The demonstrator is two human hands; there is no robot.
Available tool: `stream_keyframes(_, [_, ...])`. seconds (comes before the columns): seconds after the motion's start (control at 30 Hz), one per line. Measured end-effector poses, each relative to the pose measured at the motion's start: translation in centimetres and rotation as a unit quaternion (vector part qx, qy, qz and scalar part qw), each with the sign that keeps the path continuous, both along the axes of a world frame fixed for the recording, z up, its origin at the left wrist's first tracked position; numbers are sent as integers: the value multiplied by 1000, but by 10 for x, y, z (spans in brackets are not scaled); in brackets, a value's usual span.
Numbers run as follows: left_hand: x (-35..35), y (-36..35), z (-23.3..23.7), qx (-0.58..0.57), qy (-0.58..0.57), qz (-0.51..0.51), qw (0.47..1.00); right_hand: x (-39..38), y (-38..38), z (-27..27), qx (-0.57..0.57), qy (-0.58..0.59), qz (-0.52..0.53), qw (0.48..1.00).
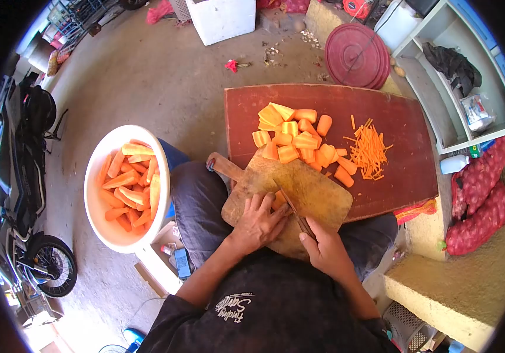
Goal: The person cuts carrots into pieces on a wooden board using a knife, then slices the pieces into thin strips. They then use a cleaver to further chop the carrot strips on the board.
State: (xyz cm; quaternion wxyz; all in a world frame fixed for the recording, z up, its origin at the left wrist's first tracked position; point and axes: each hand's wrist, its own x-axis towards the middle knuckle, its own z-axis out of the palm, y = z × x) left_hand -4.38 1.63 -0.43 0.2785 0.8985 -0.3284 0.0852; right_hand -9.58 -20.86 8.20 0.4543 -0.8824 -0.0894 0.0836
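A wooden cutting board (329, 203) with a handle lies across my lap, against the edge of a red-brown table (405, 159). My right hand (325, 246) is wrapped round the handle of a knife (288, 201), whose blade points up and left over the board. My left hand (259, 222) presses an orange carrot piece (278, 200) onto the board beside the blade; its fingers cover part of the piece. Beyond the board are a pile of cut carrot chunks (304, 141) and, to their right, a heap of thin carrot strips (370, 151).
At the left stands a white tub (92, 203) of peeled carrots (138, 197). A motorcycle (26, 194) is at the far left. A white box (223, 22) and a round red lid (356, 56) lie beyond the table. Red net sacks (481, 220) and a shelf (441, 112) are right.
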Motion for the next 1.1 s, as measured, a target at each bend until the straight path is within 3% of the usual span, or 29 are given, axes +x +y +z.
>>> stream_keyframes(0.1, [1, 1, -3, -1, -13, -9, 1000, -17, -7, 27, -40, 151, -11, 988])
stream_keyframes(0.2, [2, 2, -4, 3, -10, -19, 1000, -21, -7, 38, -61, 160, 0, 985])
stream_keyframes(0.3, [4, 1, -8, -1, -6, -33, 999, -7, -3, -7, -44, 34, 21, 998])
stream_keyframes(0.6, [2, 3, -6, 3, 18, -29, 999, -13, -5, 17, -42, 109, -1, 993])
stream_keyframes(0.73, [3, 2, -8, 0, 18, -33, 999, 11, 6, -9, -24, 56, 15, 998])
stream_keyframes(0.9, [3, 3, -9, -4, -12, -44, 999, -7, -3, 32, -38, 141, 2, 989])
stream_keyframes(1.0, [3, 3, -9, -17, -12, -37, 999, -5, 5, -2, -44, 25, 5, 999])
stream_keyframes(1.1, [1, 2, -12, -16, 22, -30, 999, 18, 13, -6, -41, 78, 5, 996])
